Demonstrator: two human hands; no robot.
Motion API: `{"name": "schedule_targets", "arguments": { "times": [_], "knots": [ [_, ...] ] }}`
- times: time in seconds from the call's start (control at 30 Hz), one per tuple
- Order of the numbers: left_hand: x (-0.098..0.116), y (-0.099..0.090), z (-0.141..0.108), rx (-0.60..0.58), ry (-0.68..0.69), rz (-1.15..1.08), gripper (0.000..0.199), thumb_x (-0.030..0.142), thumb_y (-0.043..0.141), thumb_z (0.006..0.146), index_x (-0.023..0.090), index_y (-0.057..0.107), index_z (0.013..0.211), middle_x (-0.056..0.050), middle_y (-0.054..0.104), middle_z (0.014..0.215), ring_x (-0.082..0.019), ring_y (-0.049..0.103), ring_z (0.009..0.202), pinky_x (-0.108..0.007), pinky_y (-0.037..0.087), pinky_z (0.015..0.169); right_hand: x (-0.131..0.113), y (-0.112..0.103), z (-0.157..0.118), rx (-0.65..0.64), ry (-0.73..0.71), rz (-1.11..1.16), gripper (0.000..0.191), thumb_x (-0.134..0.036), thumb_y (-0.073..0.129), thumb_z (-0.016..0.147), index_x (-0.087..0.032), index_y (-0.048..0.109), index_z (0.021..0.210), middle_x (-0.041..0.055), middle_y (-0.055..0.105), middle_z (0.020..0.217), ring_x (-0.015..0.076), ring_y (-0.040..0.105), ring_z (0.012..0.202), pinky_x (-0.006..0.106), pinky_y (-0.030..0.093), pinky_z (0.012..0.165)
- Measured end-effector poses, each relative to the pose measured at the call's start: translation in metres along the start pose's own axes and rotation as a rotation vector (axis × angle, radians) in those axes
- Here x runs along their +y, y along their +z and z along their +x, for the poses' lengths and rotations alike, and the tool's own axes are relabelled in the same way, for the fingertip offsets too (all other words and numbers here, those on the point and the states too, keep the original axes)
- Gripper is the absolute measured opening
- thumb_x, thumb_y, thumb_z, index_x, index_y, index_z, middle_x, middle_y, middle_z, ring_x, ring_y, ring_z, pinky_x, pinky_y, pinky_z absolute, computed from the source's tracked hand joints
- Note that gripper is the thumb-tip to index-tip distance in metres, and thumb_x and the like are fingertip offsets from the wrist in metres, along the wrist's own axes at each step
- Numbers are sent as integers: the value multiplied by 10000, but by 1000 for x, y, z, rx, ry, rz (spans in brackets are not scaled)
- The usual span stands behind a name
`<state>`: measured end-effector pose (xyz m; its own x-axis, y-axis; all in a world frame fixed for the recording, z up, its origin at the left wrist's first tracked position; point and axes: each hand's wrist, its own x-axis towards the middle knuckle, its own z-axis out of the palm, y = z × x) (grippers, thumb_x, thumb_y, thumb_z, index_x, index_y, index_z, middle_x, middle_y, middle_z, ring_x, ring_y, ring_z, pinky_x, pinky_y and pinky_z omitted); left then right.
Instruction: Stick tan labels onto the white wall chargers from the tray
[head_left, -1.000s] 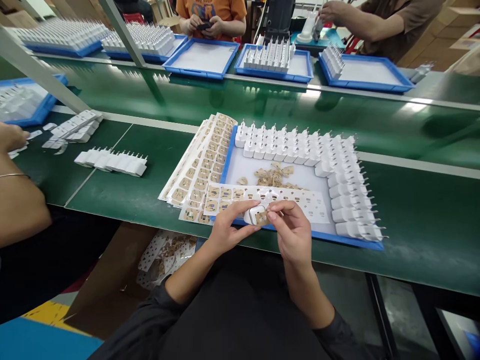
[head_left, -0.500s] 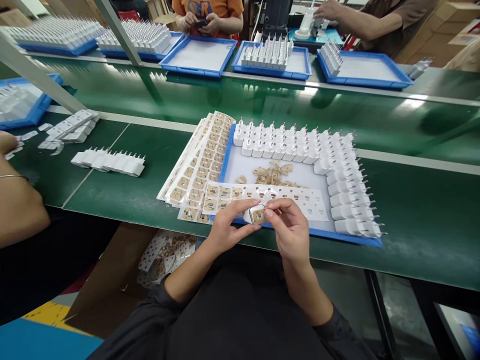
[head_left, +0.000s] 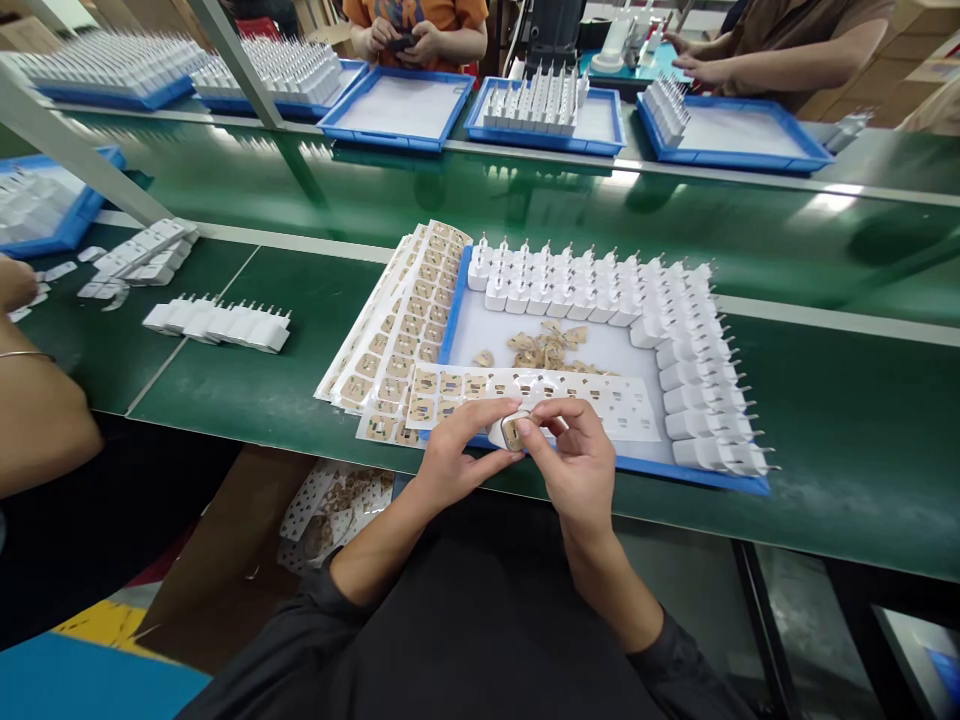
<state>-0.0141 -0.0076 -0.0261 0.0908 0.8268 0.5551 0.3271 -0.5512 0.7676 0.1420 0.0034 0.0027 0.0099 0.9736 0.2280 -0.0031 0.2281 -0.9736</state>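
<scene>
Between thumb and fingers, my left hand [head_left: 457, 452] grips a white plug adapter [head_left: 498, 434]. A tan sticker [head_left: 514, 433] lies against the adapter's end face, and the closed fingers of my right hand [head_left: 576, 460] pinch at its edge. Just beyond the hands, a partly used sticker sheet [head_left: 630, 405] lies across the front of a blue tray [head_left: 452, 320]. White adapters [head_left: 697, 400] with pins stand in rows along the tray's back and right side. Crumpled tan pieces [head_left: 547, 348] lie in its middle.
Stacked sticker sheets [head_left: 405, 330] lie left of the tray. Further left are a row of adapters [head_left: 217, 322] and another person's arm [head_left: 37, 410]. Beyond the green belt [head_left: 525, 205] stand more blue trays [head_left: 397, 140] and two people. An open carton [head_left: 217, 560] is below the table edge.
My right thumb has moved left onto the sticker at the adapter's face. The adapter has turned slightly. Across the belt, a person's hands at the right have moved lower and rightward.
</scene>
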Motion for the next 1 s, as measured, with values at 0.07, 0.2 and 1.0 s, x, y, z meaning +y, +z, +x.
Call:
{"name": "schedule_targets", "arguments": {
  "times": [0.07,0.2,1.0],
  "knots": [
    [0,0,0,5,3,-3,476,252,758,880,248,612,1333,-100,746,1236,-238,711,1162,-387,587,1007,0,1,0,4,-6,-13,90,-267,750,880,-257,672,924,-6,653,838,161,640,804,329,534,778],
    [-1,0,-1,5,-10,-3,475,257,757,880,253,617,1334,-100,744,1242,-249,709,1168,-403,595,1005,0,3,0,9,-10,-23,83,-266,738,890,-253,663,922,-8,649,817,161,640,781,341,543,770],
    [-12,14,-2,243,258,118,482,104,758,831,287,537,1218,-83,680,1215,-231,684,1172,-471,601,970,14,14,3,-168,114,300,98,-282,728,839,-303,732,934,43,624,1088,219,602,1095,352,552,888]
  ]
}}
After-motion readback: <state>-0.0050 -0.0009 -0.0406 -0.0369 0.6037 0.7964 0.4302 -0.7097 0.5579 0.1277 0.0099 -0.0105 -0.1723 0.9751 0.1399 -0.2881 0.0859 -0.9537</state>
